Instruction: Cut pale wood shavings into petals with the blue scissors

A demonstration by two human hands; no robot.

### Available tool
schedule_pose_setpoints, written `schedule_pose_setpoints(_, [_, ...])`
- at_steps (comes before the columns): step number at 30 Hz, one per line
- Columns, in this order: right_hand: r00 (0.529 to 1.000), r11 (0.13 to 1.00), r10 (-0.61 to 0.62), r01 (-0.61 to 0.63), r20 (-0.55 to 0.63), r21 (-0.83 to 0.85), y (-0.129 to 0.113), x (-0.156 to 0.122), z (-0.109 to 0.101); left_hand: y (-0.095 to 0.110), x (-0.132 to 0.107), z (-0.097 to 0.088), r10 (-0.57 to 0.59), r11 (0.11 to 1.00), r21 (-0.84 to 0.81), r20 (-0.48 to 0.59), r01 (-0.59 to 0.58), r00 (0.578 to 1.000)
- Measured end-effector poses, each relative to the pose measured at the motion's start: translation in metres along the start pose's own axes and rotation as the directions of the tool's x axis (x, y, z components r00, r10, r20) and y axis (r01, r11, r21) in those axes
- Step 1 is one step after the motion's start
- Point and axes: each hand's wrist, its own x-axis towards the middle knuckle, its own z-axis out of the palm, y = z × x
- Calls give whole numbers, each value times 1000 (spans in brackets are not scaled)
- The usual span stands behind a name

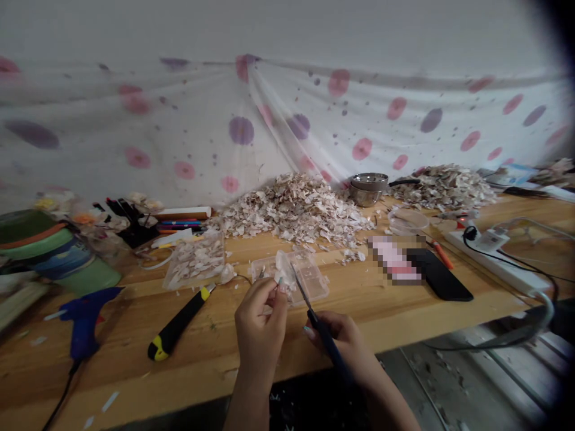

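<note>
My left hand (263, 308) is closed in a pinch on a thin, pale, petal-like flake (282, 263), which stands up from the fingertips. Wrapped round the dark handle of a long slim tool with a thin metal end (303, 291) is my right hand (344, 335); the tool's exact kind is unclear. Its metal tip points up and forward, close beside the flake; whether they touch I cannot tell. Below and behind both lies a shallow clear plastic box (318, 281) with small scraps. Another clear box (195, 263), full of similar flakes, sits to the left.
A large heap of pale flakes (291, 209) lies at the back. Left are a utility knife (179, 326), a blue glue gun (85, 323) and a green container (67, 254). Right are a black phone (442, 275), an orange-handled tool (442, 254), a power strip (498, 260) and a metal pan (368, 188).
</note>
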Motion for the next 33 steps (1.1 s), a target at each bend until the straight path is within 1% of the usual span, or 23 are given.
schedule_pose_setpoints(7, [999,999,38,-38,37,2,-2,-3,-6,-3,2,-4,52,998,16,59,-53,997])
schedule_pose_setpoints(11, [998,998,56,-56,31,-12,-4,-4,-7,-1,4,-3,56,998,32,66,-58,996])
schedule_pose_setpoints(22, [994,993,109,-108,32,-41,-4,-7,-13,-3,5,-3,10,999,30,103,-13,995])
schedule_pose_setpoints(28, [993,988,114,-111,23,-104,-3,-8,-19,-9,8,-4,-20,999,48,156,13,988])
schedule_pose_setpoints(33, [991,986,137,-136,5,-93,1,-7,-23,-17,11,-6,-52,997,62,187,41,981])
